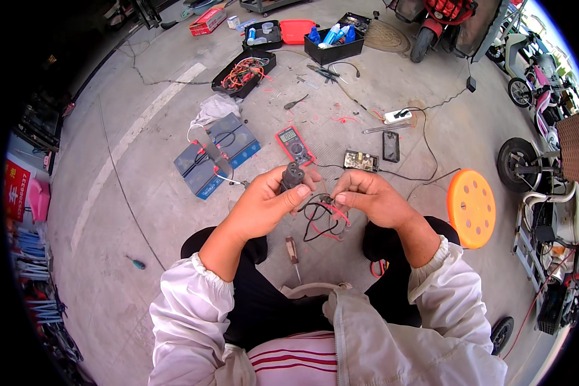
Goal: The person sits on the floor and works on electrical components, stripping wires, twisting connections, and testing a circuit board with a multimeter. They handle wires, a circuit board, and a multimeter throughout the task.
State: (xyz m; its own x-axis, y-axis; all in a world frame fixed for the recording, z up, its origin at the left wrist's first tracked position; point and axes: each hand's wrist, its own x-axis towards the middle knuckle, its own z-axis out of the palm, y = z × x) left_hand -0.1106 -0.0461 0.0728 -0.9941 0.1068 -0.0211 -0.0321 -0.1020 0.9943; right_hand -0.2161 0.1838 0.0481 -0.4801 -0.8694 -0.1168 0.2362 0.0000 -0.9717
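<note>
The grey concrete floor (141,206) is scuffed and dusty, crossed at ten o'clock by a faded white stripe (134,130). A round manhole cover (387,36) sits toward one o'clock. An orange stool (471,209) with a perforated round seat stands at three o'clock. Bright daylight (565,38) enters at two o'clock; at nine o'clock a red sign (17,191) faces the floor, and deep shadow fills ten o'clock.

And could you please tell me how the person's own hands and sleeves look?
The left hand and right hand are without gloves, and no watch shows. The left sleeve and right sleeve are whitish, loose and wrinkled. Their gathered cuffs sit partway up, so the lower forearms are uncovered.
</note>
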